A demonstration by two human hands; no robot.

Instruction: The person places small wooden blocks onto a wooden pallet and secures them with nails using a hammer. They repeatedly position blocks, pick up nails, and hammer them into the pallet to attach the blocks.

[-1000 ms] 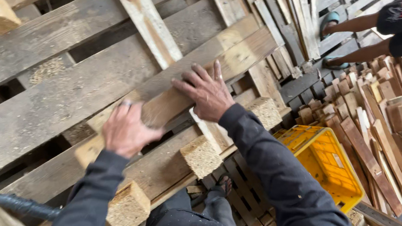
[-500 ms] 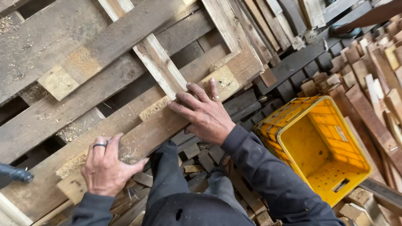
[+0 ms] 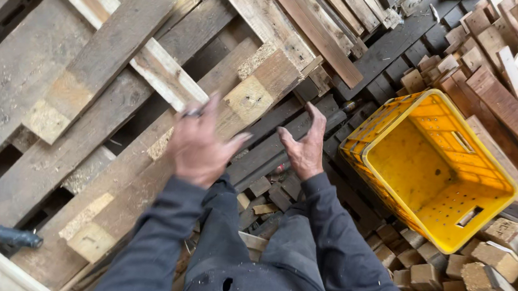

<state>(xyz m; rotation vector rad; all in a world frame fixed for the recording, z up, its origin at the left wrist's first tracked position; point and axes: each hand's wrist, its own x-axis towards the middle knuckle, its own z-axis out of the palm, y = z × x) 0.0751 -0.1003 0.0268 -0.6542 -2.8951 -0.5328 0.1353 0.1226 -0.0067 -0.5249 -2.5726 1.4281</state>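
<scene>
Both hands (image 3: 252,148) open, apart, above pallet (image 3: 103,118); boards run diagonally up-right.

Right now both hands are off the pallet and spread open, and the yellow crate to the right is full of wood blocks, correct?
Not quite. The head view shows the yellow crate empty; the wood blocks lie on the ground around it. The rest holds: the left hand and right hand are open, off the pallet.

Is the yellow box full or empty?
Empty. The yellow crate lies tilted with its open top toward the camera, and its bare yellow floor and walls show with nothing inside. Wood blocks lie around it, not in it.
</scene>
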